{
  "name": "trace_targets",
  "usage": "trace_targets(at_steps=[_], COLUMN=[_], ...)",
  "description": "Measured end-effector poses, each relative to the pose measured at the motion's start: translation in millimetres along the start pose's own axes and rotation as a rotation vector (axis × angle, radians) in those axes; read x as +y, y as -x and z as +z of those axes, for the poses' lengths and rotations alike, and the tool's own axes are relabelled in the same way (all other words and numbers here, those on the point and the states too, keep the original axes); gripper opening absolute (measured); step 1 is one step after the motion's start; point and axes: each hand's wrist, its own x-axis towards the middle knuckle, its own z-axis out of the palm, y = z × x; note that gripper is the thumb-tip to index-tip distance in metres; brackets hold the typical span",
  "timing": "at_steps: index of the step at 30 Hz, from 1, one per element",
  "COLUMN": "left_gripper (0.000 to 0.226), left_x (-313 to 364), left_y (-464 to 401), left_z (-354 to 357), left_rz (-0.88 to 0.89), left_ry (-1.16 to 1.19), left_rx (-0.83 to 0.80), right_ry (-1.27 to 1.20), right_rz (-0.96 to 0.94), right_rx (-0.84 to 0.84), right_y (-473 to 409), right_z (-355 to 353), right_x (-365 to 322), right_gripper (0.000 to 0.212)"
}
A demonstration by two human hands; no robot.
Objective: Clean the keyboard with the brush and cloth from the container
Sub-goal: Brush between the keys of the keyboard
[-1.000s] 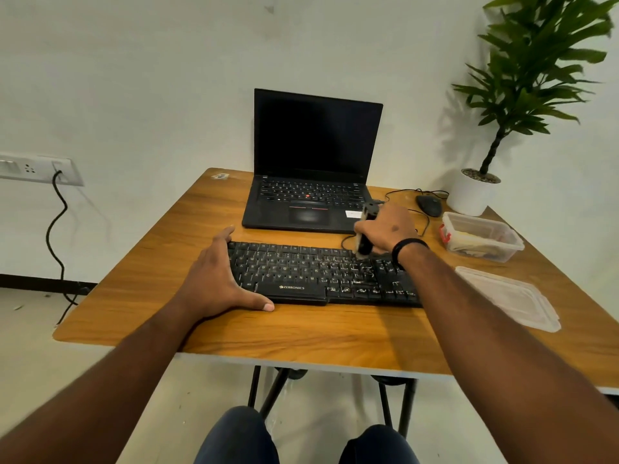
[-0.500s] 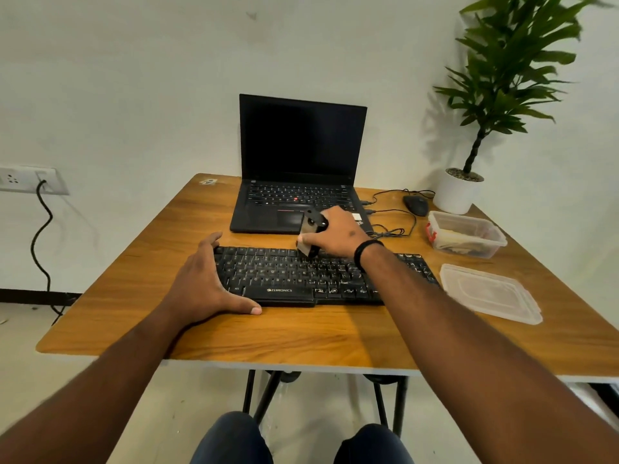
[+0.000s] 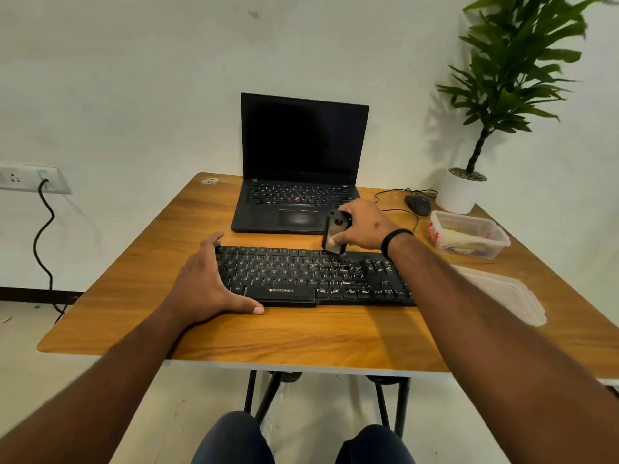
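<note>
Wooden table (image 3: 301, 333), grained orange-brown top with a pale edge, carried on dark metal legs. At its centre lies the keyboard (image 3: 301, 277): flat, black, matte plastic, long rectangle, pale legends on the keys and a brand mark on the front lip.

Left hand (image 3: 204, 289) rests at the keyboard's 9 o'clock end, fingers straight along the far corner, thumb stretched along the front edge; it braces the board without curling round it.

Right hand (image 3: 363, 226) is at the keyboard's 1 o'clock, above the rear key row, fingers wrapped round the brush (image 3: 335, 236). The brush shows a black body and a grey, blocky lower part whose tip meets the rear keys. A black band circles that wrist. The two hands are well apart.

At 12 o'clock of the keyboard stands an open black laptop (image 3: 301, 169), screen dark. At 2 o'clock: a black mouse (image 3: 418, 204) with thin cable, a white round pot with a green leafy plant (image 3: 502, 82), and the container (image 3: 469, 234), clear rectangular plastic, its contents indistinct. Its translucent lid (image 3: 502, 296) lies flat at 3 o'clock.
</note>
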Motion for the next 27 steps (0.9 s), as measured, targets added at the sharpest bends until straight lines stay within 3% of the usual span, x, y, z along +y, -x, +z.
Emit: trace_targets(at_steps=[6, 15, 22, 27], left_gripper=[0.166, 0.164, 0.161, 0.16], left_x=[0.2, 1.9, 1.1, 2.0], left_y=[0.3, 0.6, 0.8, 1.0], left_z=[-0.9, 0.5, 0.4, 0.1], left_rz=[0.002, 0.012, 0.014, 0.017], left_ry=[-0.004, -0.016, -0.023, -0.021], left_rx=[-0.002, 0.011, 0.009, 0.014], right_ry=[-0.054, 0.187, 0.072, 0.1], right_rz=[-0.11, 0.023, -0.146, -0.041], right_rx=[-0.122, -0.173, -0.196, -0.201], right_y=[-6.0, -6.1, -8.0, -8.3], right_z=[10.1, -19.9, 4.2, -9.1], right_x=[-19.5, -7.2, -34.2, -21.6], right_gripper=[0.026, 0.021, 0.022, 0.021])
